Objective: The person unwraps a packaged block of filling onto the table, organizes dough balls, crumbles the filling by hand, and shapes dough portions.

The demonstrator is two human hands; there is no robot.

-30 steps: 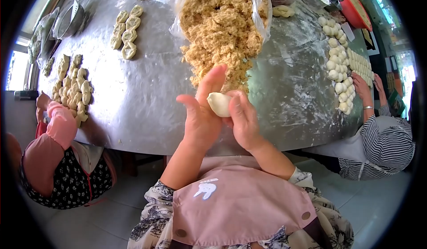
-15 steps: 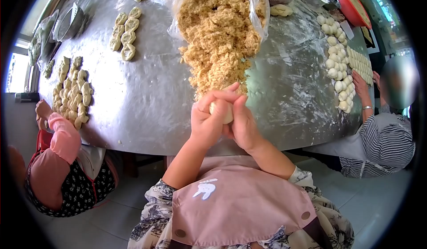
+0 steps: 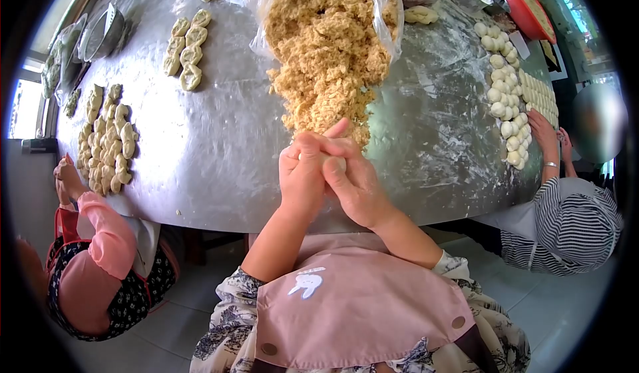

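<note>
Just above the table's near edge, my left hand [image 3: 301, 176] and my right hand [image 3: 359, 183] are pressed together around a pale dough ball [image 3: 341, 162]. Only a small part of the ball shows between the fingers; the rest is hidden. My left fingers curl over it from the left, and the right thumb lies across its near side. Directly beyond my hands a heap of crumbly golden filling [image 3: 326, 60] spills from a clear plastic bag [image 3: 387, 16] toward me.
On the metal table [image 3: 219, 140], flattened dough pieces [image 3: 106, 140] and a smaller group of dough pieces [image 3: 191, 54] lie left. Rows of white dough balls [image 3: 507, 100] and a red basin [image 3: 526, 6] are right. Co-workers' hands [image 3: 68, 176] [image 3: 544, 133] are at both sides.
My hands have closed further around the dough ball, covering more of it, and the right thumb has come over it. The left co-worker's hands have shifted slightly; the right co-worker has leaned lower.
</note>
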